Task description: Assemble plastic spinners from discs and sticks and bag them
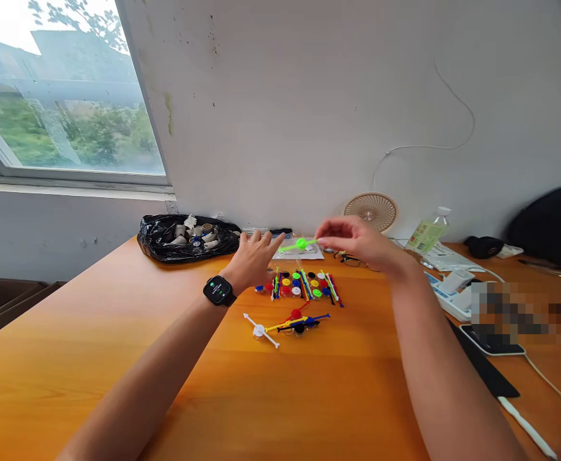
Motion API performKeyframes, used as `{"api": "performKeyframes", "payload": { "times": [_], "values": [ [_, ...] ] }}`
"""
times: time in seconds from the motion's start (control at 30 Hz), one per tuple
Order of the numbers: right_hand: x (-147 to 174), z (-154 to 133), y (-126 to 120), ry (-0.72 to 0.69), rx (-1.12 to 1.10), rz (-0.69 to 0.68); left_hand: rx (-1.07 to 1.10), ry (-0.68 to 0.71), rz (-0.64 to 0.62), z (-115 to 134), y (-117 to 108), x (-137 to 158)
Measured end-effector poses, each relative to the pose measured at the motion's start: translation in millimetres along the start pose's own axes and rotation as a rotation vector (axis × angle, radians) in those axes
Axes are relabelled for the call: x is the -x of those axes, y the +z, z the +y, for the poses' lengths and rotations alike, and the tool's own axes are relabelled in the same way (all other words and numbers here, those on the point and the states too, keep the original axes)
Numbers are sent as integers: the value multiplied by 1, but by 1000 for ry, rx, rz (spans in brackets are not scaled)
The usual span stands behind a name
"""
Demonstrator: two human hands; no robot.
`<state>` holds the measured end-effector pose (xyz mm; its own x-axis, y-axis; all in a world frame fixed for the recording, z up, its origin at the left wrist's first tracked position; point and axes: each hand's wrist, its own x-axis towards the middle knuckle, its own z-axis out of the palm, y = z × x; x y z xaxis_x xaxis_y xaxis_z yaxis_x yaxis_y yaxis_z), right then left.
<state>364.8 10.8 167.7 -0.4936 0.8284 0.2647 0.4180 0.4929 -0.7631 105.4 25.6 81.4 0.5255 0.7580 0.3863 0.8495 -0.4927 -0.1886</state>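
Between thumb and fingers, my right hand [350, 240] pinches one end of a green arrow spinner [301, 244], held up above the table. To its left, my left hand [254, 259] reaches forward with fingers spread, palm down and nothing visible in it. Beneath the hands lies a group of small round discs and thin arrows [304, 286] in green, red, yellow, blue, white and black. Nearer to me rests a loose cluster of spinners: a white arrow spinner [259, 331], a red one [296, 314], and overlapping yellow, blue and black arrows [304, 324].
A black plastic bag [155, 246] of grey items lies at the back left. Along the wall stand a small fan [369, 211] and a bottle [429, 230]. Eyeglasses [350, 259], a power strip [446, 298] and a phone [492, 340] occupy the right side.
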Motion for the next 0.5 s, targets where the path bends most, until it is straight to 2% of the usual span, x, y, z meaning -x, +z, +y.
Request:
{"api": "performKeyframes", "payload": {
  "times": [0.07, 0.13, 0.17, 0.27, 0.5],
  "values": [
    [1, 16, -15, 75, -27, 244, 10, -8, 6, 1, 0, -1],
    [1, 33, -24, 194, 24, 364, 17, -14, 6, 2, 0, -2],
    [0, 40, -27, 238, 61, 361, 19, -16, 7, 3, -1, -3],
    [-5, 53, -25, 278, 118, 240, 26, -14, 23, 6, -3, -4],
    [-20, 47, 12, 259, -42, 112, 49, 1, 73, 13, -8, -5]
  ]
}}
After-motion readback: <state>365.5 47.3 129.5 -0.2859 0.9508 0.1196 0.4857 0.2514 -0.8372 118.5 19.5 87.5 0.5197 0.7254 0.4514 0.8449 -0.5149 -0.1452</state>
